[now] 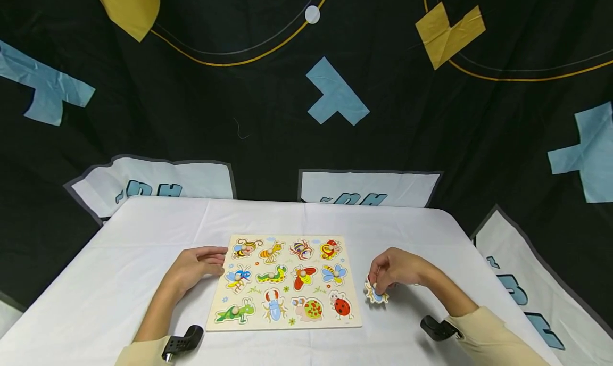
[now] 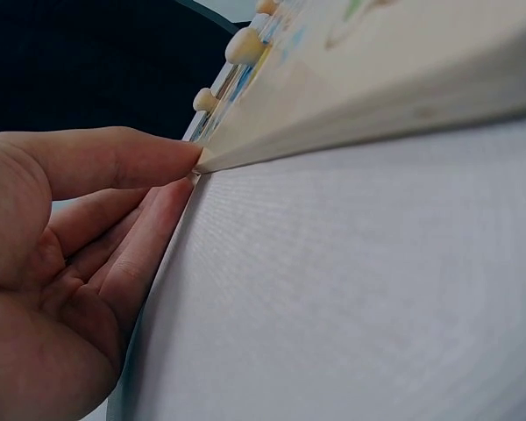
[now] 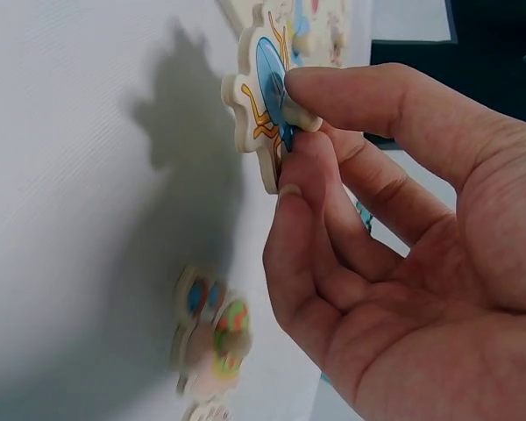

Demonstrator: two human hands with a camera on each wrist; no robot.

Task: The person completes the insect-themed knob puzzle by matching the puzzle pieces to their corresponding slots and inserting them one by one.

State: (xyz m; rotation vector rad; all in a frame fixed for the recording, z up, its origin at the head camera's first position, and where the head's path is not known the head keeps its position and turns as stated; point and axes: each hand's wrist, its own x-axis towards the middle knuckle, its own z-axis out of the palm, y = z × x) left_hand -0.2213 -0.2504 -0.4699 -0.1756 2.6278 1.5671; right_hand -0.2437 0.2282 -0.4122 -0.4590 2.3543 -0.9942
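A wooden insect puzzle board (image 1: pixel 223 323) lies flat on the white-covered table. My left hand (image 1: pixel 193 267) touches its left edge with thumb and fingertips; in the left wrist view the hand (image 2: pixel 88 237) has its fingers extended against that edge. To the right of the board, my right hand (image 1: pixel 399 267) pinches a blue beetle puzzle piece (image 3: pixel 270 79) between thumb and fingers. The piece is tilted and raised above the cloth, with its shadow beside it. On the board, the caterpillar (image 1: pixel 273 275) and the grasshopper (image 1: pixel 237 311) carry wooden knobs.
A snail puzzle piece (image 3: pixel 206 338) lies on the cloth below the right hand, and the edge of another piece (image 3: pixel 209 410) shows beside it. The white tablecloth (image 1: pixel 143 233) spreads around the board. A black curtain (image 1: pixel 268 142) hangs behind the table.
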